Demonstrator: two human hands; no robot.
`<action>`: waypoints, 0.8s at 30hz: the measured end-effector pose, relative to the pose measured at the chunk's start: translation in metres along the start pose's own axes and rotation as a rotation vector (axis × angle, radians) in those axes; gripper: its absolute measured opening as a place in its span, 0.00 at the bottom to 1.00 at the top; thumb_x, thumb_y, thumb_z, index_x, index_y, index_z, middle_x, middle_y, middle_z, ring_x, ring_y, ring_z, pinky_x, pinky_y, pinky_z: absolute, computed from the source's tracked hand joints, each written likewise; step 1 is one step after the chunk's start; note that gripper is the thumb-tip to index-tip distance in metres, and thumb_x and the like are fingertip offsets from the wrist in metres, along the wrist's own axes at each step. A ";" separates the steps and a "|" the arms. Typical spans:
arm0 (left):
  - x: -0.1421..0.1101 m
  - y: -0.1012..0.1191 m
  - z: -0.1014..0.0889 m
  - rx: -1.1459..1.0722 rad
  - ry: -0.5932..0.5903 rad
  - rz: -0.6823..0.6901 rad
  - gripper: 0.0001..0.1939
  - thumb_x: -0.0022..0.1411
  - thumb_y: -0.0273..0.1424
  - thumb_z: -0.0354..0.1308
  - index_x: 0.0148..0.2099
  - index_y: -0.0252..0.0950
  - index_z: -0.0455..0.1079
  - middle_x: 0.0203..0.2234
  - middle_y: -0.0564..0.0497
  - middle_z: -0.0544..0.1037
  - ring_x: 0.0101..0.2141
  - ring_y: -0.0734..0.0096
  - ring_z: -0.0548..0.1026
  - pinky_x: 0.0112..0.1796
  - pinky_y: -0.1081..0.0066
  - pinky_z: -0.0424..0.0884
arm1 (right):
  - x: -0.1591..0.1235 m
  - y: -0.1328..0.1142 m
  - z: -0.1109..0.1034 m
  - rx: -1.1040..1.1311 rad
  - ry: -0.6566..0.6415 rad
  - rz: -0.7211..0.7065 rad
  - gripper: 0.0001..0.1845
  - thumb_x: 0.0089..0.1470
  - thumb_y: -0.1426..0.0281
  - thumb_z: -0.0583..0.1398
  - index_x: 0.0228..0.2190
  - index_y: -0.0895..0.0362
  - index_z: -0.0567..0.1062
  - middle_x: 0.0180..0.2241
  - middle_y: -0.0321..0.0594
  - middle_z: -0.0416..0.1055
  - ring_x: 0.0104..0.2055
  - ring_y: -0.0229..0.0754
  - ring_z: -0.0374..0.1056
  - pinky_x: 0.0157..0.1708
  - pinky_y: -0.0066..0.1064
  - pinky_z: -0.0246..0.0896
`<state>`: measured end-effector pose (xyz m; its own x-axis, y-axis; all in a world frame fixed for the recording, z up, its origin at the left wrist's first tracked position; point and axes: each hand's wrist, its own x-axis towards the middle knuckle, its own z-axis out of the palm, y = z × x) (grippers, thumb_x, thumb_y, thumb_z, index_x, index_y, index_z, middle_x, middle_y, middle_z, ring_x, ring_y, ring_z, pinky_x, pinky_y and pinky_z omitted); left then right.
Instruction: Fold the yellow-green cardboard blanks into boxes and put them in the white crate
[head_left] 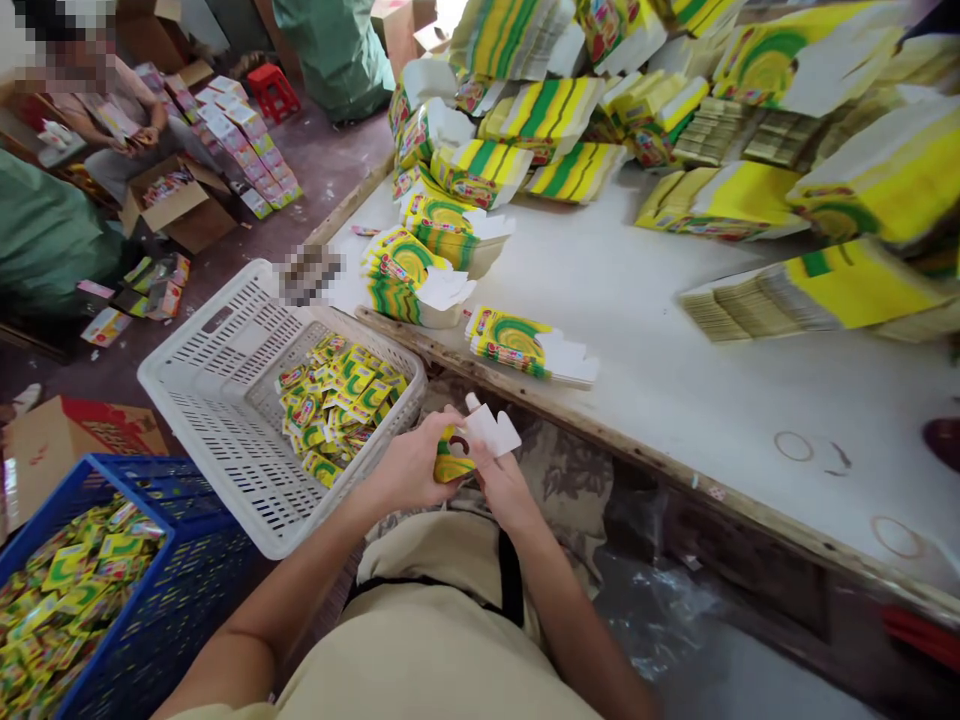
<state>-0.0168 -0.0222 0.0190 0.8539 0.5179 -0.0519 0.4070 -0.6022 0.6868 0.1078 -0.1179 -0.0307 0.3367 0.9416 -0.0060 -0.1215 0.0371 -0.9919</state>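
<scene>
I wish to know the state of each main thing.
Yellow-green paper carton: white flaps open, held by left hand and right hand
White plastic basket: open, partly filled
Blue plastic crate: open, well filled
Brown cardboard box before seated person: flaps open
Flat yellow-green cartons: stacked
Red plastic stool: upright

The fingers [444, 424] of the left hand [414, 465] and the right hand [508, 490] are covering much of a small yellow-and-white box [491, 430], and its print is blurring beyond reading. Blocky pixels are masking the head of a seated co-worker [127, 125] at upper left and a patch [309, 274] at the edge of the surface [637, 310] beside the white basket [244, 465]. The left edge of view is cutting off a blue crate [176, 520] and a green sack [52, 235], the top edge is cropping the highest carton stacks [514, 40], and the right edge is slicing through a dark round object [943, 440] that is showing too little to identify.
</scene>
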 end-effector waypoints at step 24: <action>0.005 -0.016 -0.027 0.142 0.134 0.097 0.28 0.50 0.30 0.67 0.54 0.41 0.68 0.46 0.45 0.79 0.47 0.56 0.77 0.48 0.60 0.72 | 0.018 -0.016 -0.034 -0.426 -0.185 -0.290 0.13 0.58 0.69 0.62 0.45 0.51 0.79 0.63 0.49 0.62 0.63 0.51 0.63 0.60 0.44 0.60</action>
<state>-0.0283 0.0065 0.0272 0.8443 0.5237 0.1134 0.3744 -0.7280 0.5743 0.1478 -0.1131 -0.0197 0.1255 0.9574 0.2601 0.3539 0.2017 -0.9133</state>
